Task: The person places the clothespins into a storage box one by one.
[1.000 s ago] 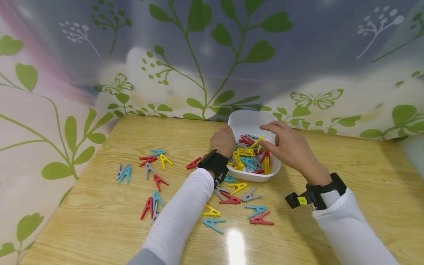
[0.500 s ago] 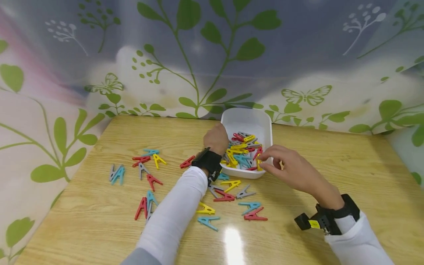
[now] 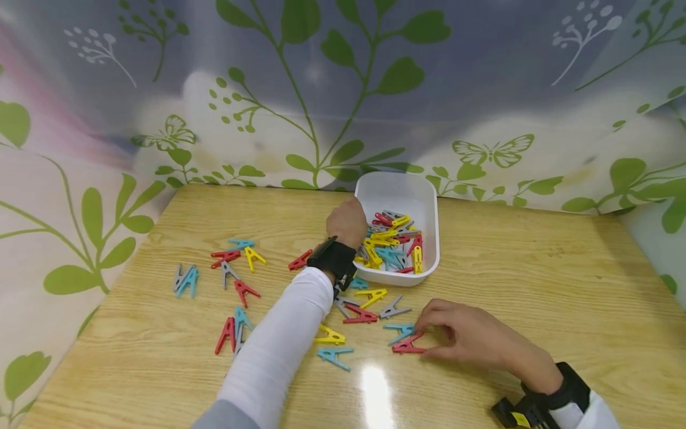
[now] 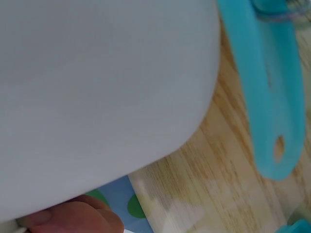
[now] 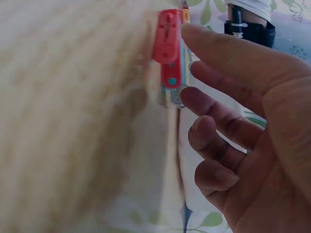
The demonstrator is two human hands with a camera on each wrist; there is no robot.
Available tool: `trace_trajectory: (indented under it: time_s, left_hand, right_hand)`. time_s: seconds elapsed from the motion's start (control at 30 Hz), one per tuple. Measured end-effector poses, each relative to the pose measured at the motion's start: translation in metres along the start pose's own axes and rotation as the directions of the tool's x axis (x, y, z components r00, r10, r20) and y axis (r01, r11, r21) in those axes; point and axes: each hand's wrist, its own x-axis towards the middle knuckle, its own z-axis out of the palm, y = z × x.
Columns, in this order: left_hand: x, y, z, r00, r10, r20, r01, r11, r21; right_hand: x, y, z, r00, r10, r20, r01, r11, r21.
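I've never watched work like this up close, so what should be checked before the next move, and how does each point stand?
1. White plastic bin upright on the wood-grain table: ok.
2. Left hand at the bin's left rim: ok.
3. Room in the bin: ok, its far end shows bare floor.
4. Red clothespin firmly pinched by the right hand: cannot tell, though fingertips are right beside it.
5. Red clothespin apart from the light-blue clothespin: cannot tell.
6. Table free of other loose clothespins: not ok.

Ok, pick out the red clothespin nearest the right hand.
The red clothespin right beside a blue one, at the right hand. The other red ones lie farther off, on the table or in the white tub.
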Motion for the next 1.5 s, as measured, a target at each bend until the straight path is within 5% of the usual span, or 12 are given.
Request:
trace_trajectory:
  time_s: [0.57,0.8,0.97,1.2,1.37,1.5]
  left_hand:
    - [0.001,0.001,-0.002,1.000,-0.027,0.013,0.026,1.000,0.015]
    - [0.001,0.000,-0.001,0.999,-0.033,0.003,0.033,0.999,0.017]
    - [0.001,0.000,0.001,1.000,-0.019,-0.011,0.019,1.000,0.013]
    - [0.001,0.001,-0.001,0.999,-0.033,-0.023,0.033,0.999,0.009]
    - [-0.002,0.003,-0.001,0.998,-0.026,-0.062,0.027,1.000,0.017]
    - [-0.004,0.004,0.000,0.994,-0.022,-0.107,0.024,0.999,0.026]
  right_hand:
    - [-0.003,-0.001,0.010,1.000,-0.023,-0.021,0.022,0.999,-0.036]
    - [-0.002,-0.002,0.007,1.000,0.003,0.002,-0.003,1.000,0.025]
    - [0.001,-0.002,-0.008,0.996,0.000,-0.086,0.009,0.995,0.097]
    - [0.025,0.004,-0.045,0.952,-0.032,-0.304,0.058,0.995,0.078]
    - [0.053,0.009,-0.067,0.901,0.017,-0.433,-0.028,0.999,-0.019]
    - [0.071,0.011,-0.079,0.884,0.044,-0.466,-0.074,0.996,-0.047]
